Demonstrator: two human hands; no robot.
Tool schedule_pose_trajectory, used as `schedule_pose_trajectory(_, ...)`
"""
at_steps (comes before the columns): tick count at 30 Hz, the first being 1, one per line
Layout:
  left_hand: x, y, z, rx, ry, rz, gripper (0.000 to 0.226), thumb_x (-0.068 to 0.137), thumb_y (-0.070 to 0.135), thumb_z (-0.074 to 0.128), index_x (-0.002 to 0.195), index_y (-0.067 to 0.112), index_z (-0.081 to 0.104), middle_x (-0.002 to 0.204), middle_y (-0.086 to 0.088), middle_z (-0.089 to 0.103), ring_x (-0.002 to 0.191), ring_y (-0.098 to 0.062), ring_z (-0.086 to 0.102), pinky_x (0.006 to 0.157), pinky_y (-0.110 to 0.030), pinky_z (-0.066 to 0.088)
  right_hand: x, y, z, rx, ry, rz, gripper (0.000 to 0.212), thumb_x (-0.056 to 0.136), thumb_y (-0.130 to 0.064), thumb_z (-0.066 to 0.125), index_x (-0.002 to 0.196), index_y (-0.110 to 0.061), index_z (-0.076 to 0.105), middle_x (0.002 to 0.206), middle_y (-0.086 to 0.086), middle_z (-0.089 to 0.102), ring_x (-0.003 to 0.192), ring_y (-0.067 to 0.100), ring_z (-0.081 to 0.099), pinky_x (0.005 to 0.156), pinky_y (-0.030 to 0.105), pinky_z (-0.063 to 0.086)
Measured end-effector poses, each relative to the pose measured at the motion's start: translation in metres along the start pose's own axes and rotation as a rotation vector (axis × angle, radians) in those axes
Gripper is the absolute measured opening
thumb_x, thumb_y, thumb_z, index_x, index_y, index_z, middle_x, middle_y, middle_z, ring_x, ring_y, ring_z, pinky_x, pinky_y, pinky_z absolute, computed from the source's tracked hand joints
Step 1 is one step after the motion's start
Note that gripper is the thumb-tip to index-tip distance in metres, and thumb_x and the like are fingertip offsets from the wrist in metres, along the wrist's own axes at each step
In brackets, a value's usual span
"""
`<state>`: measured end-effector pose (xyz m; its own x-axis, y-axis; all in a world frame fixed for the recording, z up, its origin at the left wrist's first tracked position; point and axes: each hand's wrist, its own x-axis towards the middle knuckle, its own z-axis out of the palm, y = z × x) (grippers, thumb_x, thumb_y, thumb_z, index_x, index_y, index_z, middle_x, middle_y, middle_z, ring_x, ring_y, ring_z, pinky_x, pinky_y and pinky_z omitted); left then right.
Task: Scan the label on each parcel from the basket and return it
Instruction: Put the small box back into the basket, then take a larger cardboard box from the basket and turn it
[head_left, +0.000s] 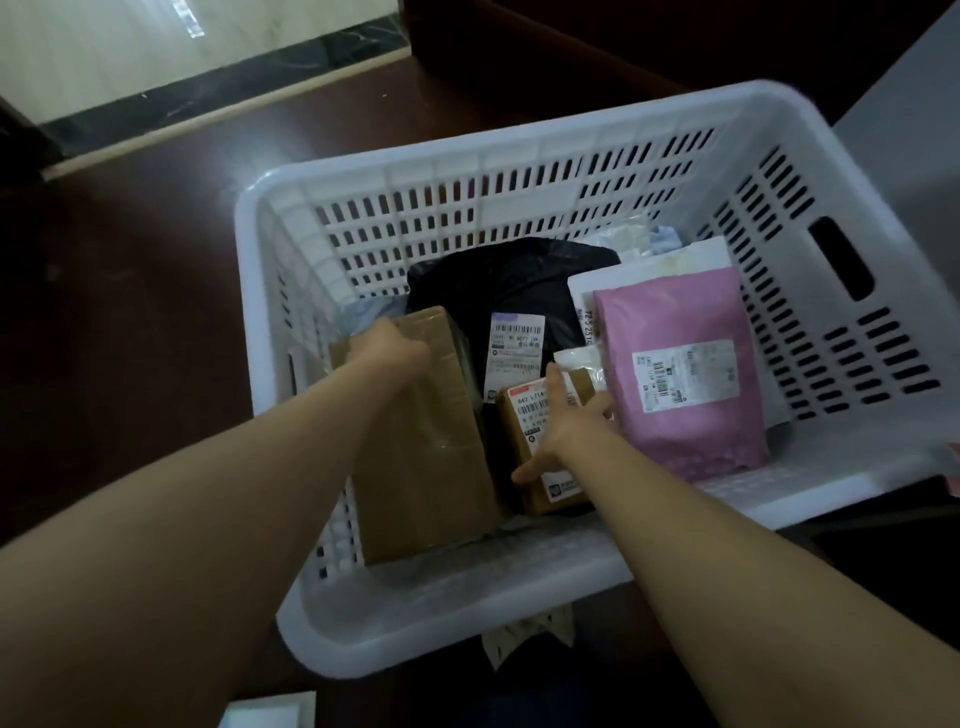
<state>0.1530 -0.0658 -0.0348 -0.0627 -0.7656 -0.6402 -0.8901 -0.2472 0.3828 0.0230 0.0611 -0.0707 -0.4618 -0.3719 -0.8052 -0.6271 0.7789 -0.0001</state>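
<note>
A white slotted basket (519, 171) holds several parcels. My left hand (392, 351) grips the far end of a large brown cardboard box (423, 467) on the basket's left side. My right hand (563, 423) is spread over a small brown box (524, 415) with a white label, thumb at its near left edge and fingers over its right side. Behind them lies a black bag parcel (519, 286) with a barcode label. A pink mailer (680, 379) with a label leans at the right, and a white mailer (649, 265) stands behind it.
The basket sits on a dark brown surface (156, 291). A pale floor with a dark border (156, 78) shows at the top left. A white object (270, 709) lies at the bottom edge. A crumpled paper scrap (524, 634) pokes out under the basket's near rim.
</note>
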Motion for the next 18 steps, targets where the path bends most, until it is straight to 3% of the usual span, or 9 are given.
schedule_pose_trajectory(3, 0.009, -0.003, 0.003, 0.124, 0.01, 0.034, 0.05, 0.091, 0.014, 0.049, 0.139, 0.007, 0.041, 0.139, -0.02, 0.044, 0.128, -0.035, 0.045, 0.108, -0.042, 0.04, 0.008, -0.001, 0.007, -0.001, 0.001, -0.015, 0.132, 0.066, -0.034, 0.084, 0.146, -0.04, -0.021, 0.151, 0.02, -0.004, 0.139, 0.051, 0.018, 0.106, 0.062, 0.036)
schedule_pose_trajectory(6, 0.022, -0.004, 0.006, 0.237, 0.048, 0.166, 0.066, 0.089, 0.008, 0.051, 0.15, 0.011, 0.025, 0.154, -0.015, 0.024, 0.142, -0.032, 0.026, 0.114, -0.041, 0.029, 0.011, -0.002, 0.003, -0.056, 0.037, -0.057, 0.13, 0.062, -0.042, 0.084, 0.149, -0.037, -0.012, 0.153, 0.017, -0.001, 0.142, 0.044, 0.014, 0.107, 0.058, 0.035)
schedule_pose_trajectory(10, 0.035, 0.001, 0.01, 0.45, 0.004, 0.318, 0.076, 0.087, 0.006, 0.054, 0.153, 0.011, 0.015, 0.16, -0.009, 0.015, 0.149, -0.027, 0.008, 0.121, -0.047, 0.014, 0.009, -0.008, -0.005, -0.115, 0.181, -0.196, 0.11, 0.07, -0.038, 0.076, 0.152, -0.025, 0.003, 0.156, 0.018, 0.0, 0.146, 0.036, 0.0, 0.118, 0.053, 0.015)
schedule_pose_trajectory(13, 0.043, 0.005, 0.019, 0.554, -0.053, 0.341, 0.081, 0.087, 0.005, 0.052, 0.154, 0.009, 0.006, 0.161, -0.009, 0.012, 0.15, -0.026, 0.003, 0.122, -0.047, 0.006, 0.008, -0.018, -0.009, -0.037, 0.274, -0.377, 0.081, 0.078, -0.026, 0.065, 0.148, -0.021, 0.024, 0.155, 0.009, 0.02, 0.145, 0.028, 0.015, 0.12, 0.046, 0.01)
schedule_pose_trajectory(18, 0.05, 0.014, 0.023, 0.628, -0.068, 0.311, 0.083, 0.088, 0.009, 0.053, 0.153, 0.006, 0.003, 0.159, -0.014, 0.016, 0.149, -0.028, 0.007, 0.121, -0.047, 0.005, -0.001, -0.033, -0.014, 0.148, 0.169, -0.511, 0.056, 0.085, -0.008, 0.051, 0.14, -0.014, 0.041, 0.145, 0.009, 0.045, 0.137, 0.028, 0.037, 0.117, 0.04, 0.019)
